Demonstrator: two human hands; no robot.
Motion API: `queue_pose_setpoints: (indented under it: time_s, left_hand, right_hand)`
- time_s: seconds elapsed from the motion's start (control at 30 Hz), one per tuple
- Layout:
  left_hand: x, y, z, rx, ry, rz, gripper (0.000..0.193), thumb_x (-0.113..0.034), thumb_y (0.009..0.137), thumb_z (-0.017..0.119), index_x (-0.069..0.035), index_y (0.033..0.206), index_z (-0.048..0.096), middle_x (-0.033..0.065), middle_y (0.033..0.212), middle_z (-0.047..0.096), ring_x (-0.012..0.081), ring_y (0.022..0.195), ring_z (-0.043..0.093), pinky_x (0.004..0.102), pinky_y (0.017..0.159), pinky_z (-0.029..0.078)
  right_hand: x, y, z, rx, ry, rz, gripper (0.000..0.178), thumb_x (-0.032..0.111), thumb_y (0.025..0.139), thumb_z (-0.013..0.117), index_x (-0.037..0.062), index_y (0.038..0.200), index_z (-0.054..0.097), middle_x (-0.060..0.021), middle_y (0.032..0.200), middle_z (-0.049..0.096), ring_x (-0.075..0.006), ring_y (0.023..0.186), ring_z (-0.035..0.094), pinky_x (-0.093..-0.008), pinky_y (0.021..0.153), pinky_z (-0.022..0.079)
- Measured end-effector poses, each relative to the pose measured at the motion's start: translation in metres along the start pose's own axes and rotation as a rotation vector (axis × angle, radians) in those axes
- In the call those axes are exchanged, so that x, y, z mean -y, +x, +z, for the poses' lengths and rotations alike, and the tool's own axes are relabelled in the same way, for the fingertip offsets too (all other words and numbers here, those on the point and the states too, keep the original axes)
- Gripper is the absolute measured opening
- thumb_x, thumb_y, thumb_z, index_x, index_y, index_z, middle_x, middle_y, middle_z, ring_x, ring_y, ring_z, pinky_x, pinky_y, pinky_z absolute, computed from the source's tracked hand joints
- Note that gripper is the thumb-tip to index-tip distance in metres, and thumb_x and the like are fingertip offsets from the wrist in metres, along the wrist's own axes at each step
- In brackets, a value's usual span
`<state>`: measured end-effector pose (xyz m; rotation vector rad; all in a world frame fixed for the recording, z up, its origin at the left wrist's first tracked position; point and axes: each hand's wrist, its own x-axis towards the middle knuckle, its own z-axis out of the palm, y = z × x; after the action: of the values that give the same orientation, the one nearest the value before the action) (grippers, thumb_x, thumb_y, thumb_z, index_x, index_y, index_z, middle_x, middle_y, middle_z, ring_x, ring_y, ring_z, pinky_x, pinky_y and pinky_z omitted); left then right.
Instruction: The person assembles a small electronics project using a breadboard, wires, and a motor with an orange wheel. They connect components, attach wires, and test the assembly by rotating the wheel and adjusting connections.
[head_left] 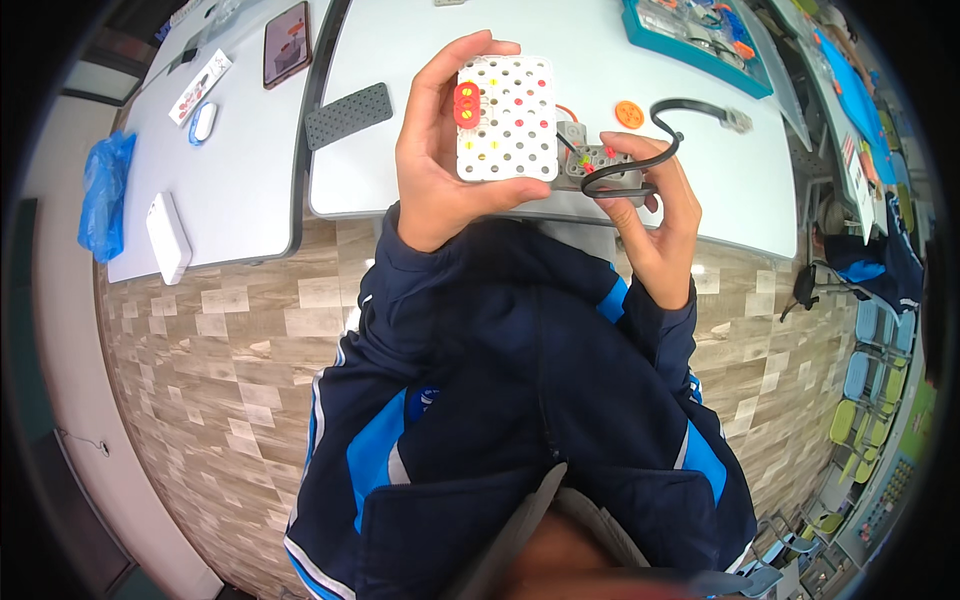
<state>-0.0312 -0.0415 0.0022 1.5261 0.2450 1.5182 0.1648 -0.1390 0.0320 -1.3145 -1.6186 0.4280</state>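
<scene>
My left hand (440,160) is closed around a white perforated plate (508,120), held up above the table's near edge. Red and yellow pegs dot the plate, and a red connector with yellow ends (467,105) sits at its left side. With my right hand (660,210) I grip a grey motor block (606,172) by its right end, fingers above and thumb below. Small red and green pieces sit on the block. A black cable (652,162) curls over it and ends in a clear plug (737,121). How the plate and block join is partly hidden.
On the white table (420,50) lie a dark grey perforated plate (349,115) and an orange disc (629,114). A teal parts tray (690,45) stands far right. The left table bears a phone (287,45), a white box (168,238) and a blue bag (104,197).
</scene>
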Motion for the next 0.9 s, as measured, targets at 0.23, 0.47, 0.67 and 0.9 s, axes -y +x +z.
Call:
queue_pose_setpoints:
  time_s: [0.23,0.47,0.67,0.9]
  left_hand:
    - [-0.008,0.0,-0.001,0.031,0.105,0.104,0.123,-0.021,0.054,0.104,0.003,0.152,0.034,0.0189,0.141,0.053,0.0247,0.128,0.056,0.0382,0.108,0.049]
    - [-0.018,0.005,0.003,0.031,0.234,0.247,0.124,-0.028,0.052,0.105,0.003,0.15,0.037,0.0179,0.14,0.052,0.0248,0.128,0.056,0.0385,0.107,0.05]
    - [-0.025,0.005,0.006,0.025,0.234,0.28,0.125,-0.033,0.052,0.105,0.004,0.15,0.038,0.0173,0.14,0.051,0.0251,0.126,0.056,0.0392,0.106,0.051]
    - [-0.021,0.004,0.005,-0.004,0.097,0.221,0.125,-0.036,0.054,0.104,0.004,0.151,0.035,0.0194,0.142,0.051,0.0258,0.128,0.055,0.0384,0.107,0.05]
  right_hand:
    - [0.0,0.003,-0.001,-0.023,-0.075,-0.144,0.039,0.001,0.081,0.073,0.003,0.119,0.069,-0.0116,0.114,0.07,-0.0246,0.096,0.064,-0.032,0.08,0.048]
    - [0.008,0.013,-0.003,-0.055,-0.171,-0.216,0.04,-0.002,0.079,0.074,0.005,0.118,0.069,-0.0105,0.116,0.071,-0.0235,0.1,0.065,-0.0314,0.078,0.047]
    - [0.02,0.027,-0.004,-0.147,-0.223,-0.274,0.045,-0.013,0.071,0.073,0.0063,0.111,0.071,-0.011,0.108,0.072,-0.0309,0.1,0.068,-0.0369,0.083,0.055]
    - [0.024,0.035,-0.009,-0.062,-0.204,-0.286,0.039,-0.007,0.074,0.073,0.0042,0.111,0.071,-0.0119,0.109,0.072,-0.0323,0.099,0.068,-0.0377,0.084,0.054]
